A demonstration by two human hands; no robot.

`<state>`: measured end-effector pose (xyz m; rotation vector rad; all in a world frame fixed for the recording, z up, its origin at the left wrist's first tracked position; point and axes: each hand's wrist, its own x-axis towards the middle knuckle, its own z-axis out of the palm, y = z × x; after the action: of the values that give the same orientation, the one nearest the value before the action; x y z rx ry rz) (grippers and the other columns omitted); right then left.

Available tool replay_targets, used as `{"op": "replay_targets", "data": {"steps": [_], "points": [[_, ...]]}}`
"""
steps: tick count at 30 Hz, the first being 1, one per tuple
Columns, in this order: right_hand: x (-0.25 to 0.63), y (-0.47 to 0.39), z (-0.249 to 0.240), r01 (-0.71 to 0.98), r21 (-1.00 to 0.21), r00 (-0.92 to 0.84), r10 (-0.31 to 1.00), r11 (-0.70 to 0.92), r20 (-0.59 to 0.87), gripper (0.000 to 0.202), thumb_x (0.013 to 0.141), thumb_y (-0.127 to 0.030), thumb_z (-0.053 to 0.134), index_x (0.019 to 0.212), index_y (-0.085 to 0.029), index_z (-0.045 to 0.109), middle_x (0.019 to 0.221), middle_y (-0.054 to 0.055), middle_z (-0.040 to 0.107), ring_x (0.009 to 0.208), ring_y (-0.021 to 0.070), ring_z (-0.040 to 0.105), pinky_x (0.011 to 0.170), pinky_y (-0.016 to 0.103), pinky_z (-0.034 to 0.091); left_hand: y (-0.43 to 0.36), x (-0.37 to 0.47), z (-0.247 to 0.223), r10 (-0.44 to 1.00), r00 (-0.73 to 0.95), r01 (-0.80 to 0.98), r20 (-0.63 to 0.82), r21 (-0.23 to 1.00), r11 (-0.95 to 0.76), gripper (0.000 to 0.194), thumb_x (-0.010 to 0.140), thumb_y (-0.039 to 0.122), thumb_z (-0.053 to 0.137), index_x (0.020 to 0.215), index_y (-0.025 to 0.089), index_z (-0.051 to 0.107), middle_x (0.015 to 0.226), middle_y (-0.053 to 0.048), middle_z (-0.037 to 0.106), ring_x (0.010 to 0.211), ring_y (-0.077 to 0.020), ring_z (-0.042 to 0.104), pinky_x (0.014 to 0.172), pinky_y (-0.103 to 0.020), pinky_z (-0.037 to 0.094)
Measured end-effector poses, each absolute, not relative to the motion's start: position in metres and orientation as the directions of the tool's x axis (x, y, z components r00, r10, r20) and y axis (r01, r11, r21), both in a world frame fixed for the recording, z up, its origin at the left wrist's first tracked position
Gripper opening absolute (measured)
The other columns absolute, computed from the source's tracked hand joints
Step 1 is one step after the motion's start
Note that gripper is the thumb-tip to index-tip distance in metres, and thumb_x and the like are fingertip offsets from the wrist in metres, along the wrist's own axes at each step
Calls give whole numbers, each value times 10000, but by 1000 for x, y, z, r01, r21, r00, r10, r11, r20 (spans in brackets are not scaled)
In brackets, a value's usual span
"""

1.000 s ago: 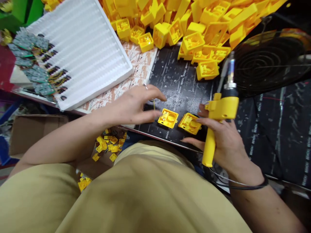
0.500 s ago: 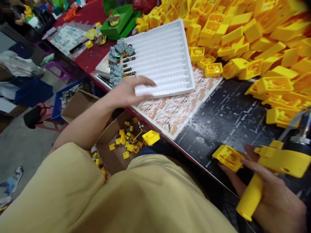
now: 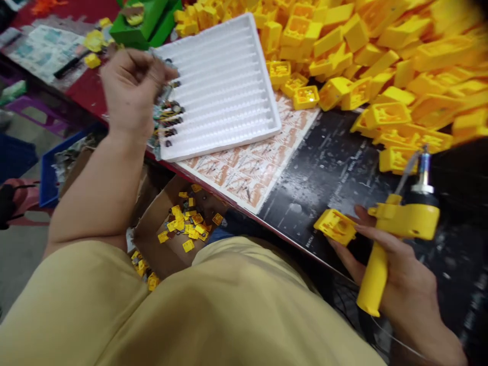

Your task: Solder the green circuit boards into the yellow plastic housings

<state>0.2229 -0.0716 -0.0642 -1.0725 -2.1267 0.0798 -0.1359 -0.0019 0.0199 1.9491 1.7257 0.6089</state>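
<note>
My left hand (image 3: 131, 86) is closed, fingertips pressed together over the left edge of the white ridged tray (image 3: 224, 86); what they pinch is blurred and partly hidden. Small grey parts with wires and dark round ends (image 3: 171, 114) lie along that edge, below my fingers. At the right, my right hand (image 3: 396, 264) is closed round both a yellow pistol-shaped tool (image 3: 407, 218) and an open yellow housing (image 3: 335, 226). The housing sits between thumb and fingers, hollow side up, over the black mat (image 3: 305, 188). The tool's metal tip points up and away.
A large heap of yellow housings (image 3: 381, 66) covers the back right. Green bins (image 3: 143, 25) stand behind the tray. Below the table edge, a cardboard box (image 3: 152, 229) holds small yellow pieces. A blue crate (image 3: 49, 173) is at the left.
My left hand has moved left and back to the wired parts, and its fingers have closed. The yellow piece in mid-air over the box is no longer there. My right hand keeps its hold.
</note>
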Motion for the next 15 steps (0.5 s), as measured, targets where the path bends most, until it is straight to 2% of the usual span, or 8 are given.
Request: {"op": "replay_targets", "data": {"steps": [4, 7, 9, 12, 15], "points": [[219, -70, -62, 760, -343, -276, 752, 552, 599, 619, 742, -280, 803, 1267, -215, 483, 1245, 105, 636, 1058, 250, 663, 877, 369, 582, 13, -87, 18, 930, 362, 669, -59, 711, -216, 286, 783, 417, 603, 876, 155, 672, 765, -5, 701, 912, -140, 636, 800, -284, 483], [217, -65, -60, 783, -304, -323, 773, 542, 547, 500, 781, -284, 772, 1205, -219, 515, 1221, 94, 645, 1021, 242, 671, 829, 356, 582, 34, -59, 17, 839, 530, 578, -123, 776, -251, 258, 771, 368, 631, 882, 142, 688, 749, -16, 704, 800, -130, 654, 713, -250, 492], [217, -64, -59, 784, -303, -339, 782, 542, 523, 494, 778, -329, 774, 1186, -220, 518, 1187, 91, 657, 1029, 252, 662, 833, 370, 572, 40, -39, 12, 758, 631, 526, -163, 808, -264, 203, 758, 313, 643, 841, 135, 693, 733, -15, 704, 716, -116, 648, 645, -219, 477], [220, -64, -57, 758, -361, -328, 796, 543, 509, 579, 749, -411, 787, 1210, -218, 496, 1197, 112, 644, 1075, 278, 637, 896, 430, 546, 35, -12, 2, 699, 694, 535, -170, 772, -344, 102, 751, 211, 637, 783, 133, 695, 712, 5, 699, 650, -92, 624, 617, -189, 443], [221, -65, -57, 706, -430, -332, 799, 563, 501, 539, 791, -330, 759, 1237, -212, 480, 1180, 124, 642, 1088, 274, 630, 922, 449, 537, 27, 2, -5, 715, 676, 589, -177, 713, -381, 99, 772, 166, 611, 796, 139, 703, 708, 23, 699, 649, -85, 613, 632, -181, 429]]}}
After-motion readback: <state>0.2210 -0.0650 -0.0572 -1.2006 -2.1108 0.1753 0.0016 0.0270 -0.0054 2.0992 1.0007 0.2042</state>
